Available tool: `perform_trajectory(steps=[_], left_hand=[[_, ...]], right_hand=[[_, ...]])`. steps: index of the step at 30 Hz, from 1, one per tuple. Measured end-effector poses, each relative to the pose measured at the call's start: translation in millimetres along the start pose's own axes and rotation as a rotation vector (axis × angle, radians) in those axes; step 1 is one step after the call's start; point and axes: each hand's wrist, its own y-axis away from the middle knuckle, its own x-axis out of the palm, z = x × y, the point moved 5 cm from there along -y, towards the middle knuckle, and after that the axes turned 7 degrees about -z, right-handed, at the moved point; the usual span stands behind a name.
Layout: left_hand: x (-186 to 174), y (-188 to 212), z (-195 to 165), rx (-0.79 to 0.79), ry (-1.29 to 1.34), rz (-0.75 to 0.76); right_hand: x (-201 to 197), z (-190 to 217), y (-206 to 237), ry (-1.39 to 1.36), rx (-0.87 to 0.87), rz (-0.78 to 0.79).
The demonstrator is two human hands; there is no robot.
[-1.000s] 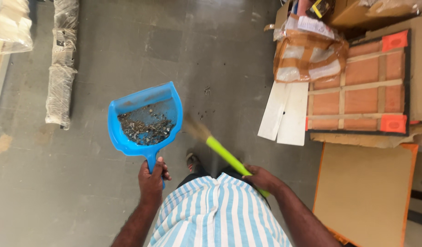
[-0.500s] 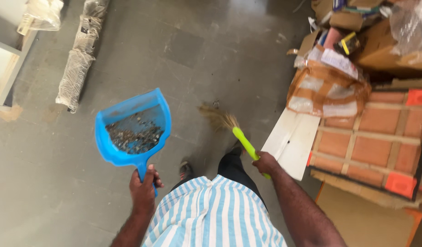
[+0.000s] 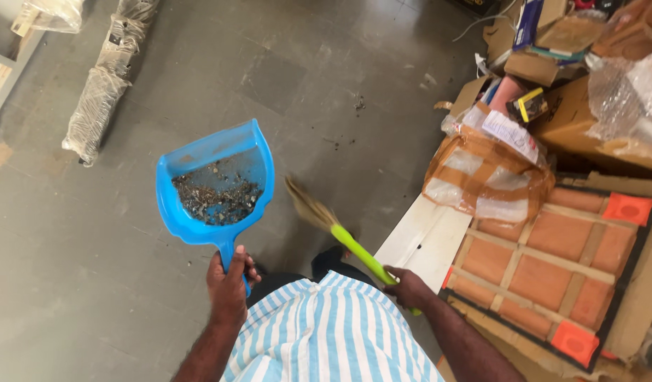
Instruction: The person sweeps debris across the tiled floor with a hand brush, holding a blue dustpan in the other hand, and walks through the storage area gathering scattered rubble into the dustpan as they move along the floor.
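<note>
**Sweeper carries a loaded dustpan and broom across a grey floor**

A person in a blue-and-white striped shirt [image 3: 333, 332], seen from above, stands on a grey tiled floor [image 3: 340, 78]. The left hand [image 3: 229, 286] is closed in a full grip around the handle of a blue dustpan [image 3: 216, 180], held level above the floor, in front of the body and to its left. The pan carries a dark heap of dust and debris [image 3: 216, 200]. The right hand [image 3: 405, 286] is wrapped tightly around the green handle of a small broom [image 3: 340, 237], whose straw bristles point up and away, off the floor.

Compared with a second ago, the view has swung to the right and forward: the stack of cardboard boxes [image 3: 573, 106], the taped plastic-wrapped bundle [image 3: 485, 177] and the orange padded panel [image 3: 552, 262] now fill more of the right side, and the white board [image 3: 425, 240] lies close by the right hand. The wrapped rolls [image 3: 100, 92] sit farther to the upper left. The pan's load looks unchanged. A few specks of dirt [image 3: 358, 105] lie on the floor ahead, so sweeping is likely not finished.
</note>
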Motion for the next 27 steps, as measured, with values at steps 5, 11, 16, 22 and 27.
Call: perform_trajectory(steps=[5,11,16,22,27], left_hand=[[20,15,8,0.022,0.016,-0.051],[32,21,12,0.013,0.0,-0.089],[62,-1,-1,0.005,-0.042,-0.055],[138,-70,-37,0.0,-0.12,0.074],[207,-126,-80,0.035,-0.12,0.184]], right_hand=[[-59,-4,-44,-0.057,0.044,-0.162],[-151,58,-91,0.353,-0.25,-0.328],[-155,64,-87,0.354,-0.396,-0.481],[-69,0,-23,0.167,-0.029,-0.409],[-72,18,-35,-0.157,0.146,-0.276]])
